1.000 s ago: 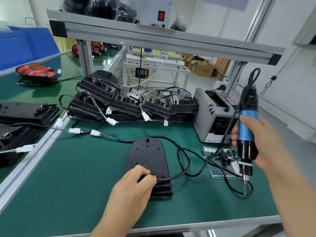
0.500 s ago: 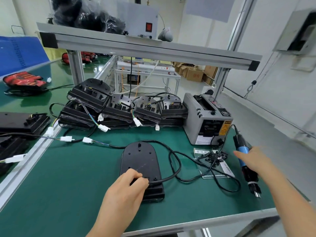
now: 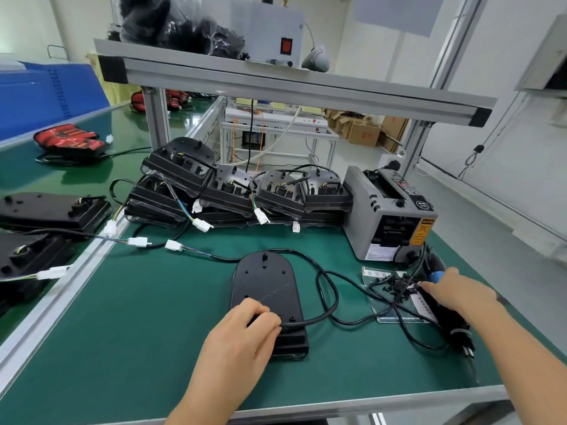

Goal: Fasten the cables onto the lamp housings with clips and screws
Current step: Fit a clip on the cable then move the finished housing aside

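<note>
Here, the left hand pinches the cable onto the lamp housing at lower centre. At right, the right hand, fingers extended, touches the clips: pick 1 only, housing held steady.

Bright, even, diffuse overhead light; no hard shadows. Faint soft shadow under left hand on lamp housing, another beneath right hand. Green mat matte at centre. Glossy neighbouring table, upper left, mirrors pale glare. Wide-angle distortion: shelf beam bows, lines at right edge slant. Centre sharp; distant cartons soft; far right edge slightly smeared. White walls near overexposure at top.
</note>
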